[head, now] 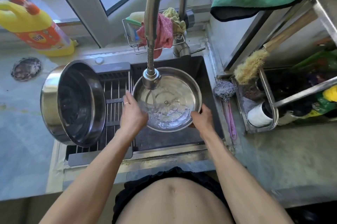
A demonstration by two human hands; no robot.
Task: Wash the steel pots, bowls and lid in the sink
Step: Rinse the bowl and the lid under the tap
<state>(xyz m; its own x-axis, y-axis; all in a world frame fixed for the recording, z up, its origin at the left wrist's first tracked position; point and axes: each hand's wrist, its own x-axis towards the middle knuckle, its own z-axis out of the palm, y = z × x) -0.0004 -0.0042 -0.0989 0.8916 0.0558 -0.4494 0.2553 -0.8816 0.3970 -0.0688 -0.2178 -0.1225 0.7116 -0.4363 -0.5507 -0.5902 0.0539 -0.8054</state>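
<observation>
Both hands hold the lid (167, 99) upside down over the sink (197, 63), under the tap (151, 79). The left hand (132, 112) grips its near-left rim, fingers curled over the edge; the right hand (202, 117) clasps the near-right rim. Water runs in and pools between the hands, so the lid looks to be mid-rinse. Left of the left hand, a pot (73, 103) leans on its side on the rack (113, 114), seemingly washed and draining. No bowls or other pots show, so I cannot tell what is left. A steel scourer (224, 90) lies right of the right hand.
</observation>
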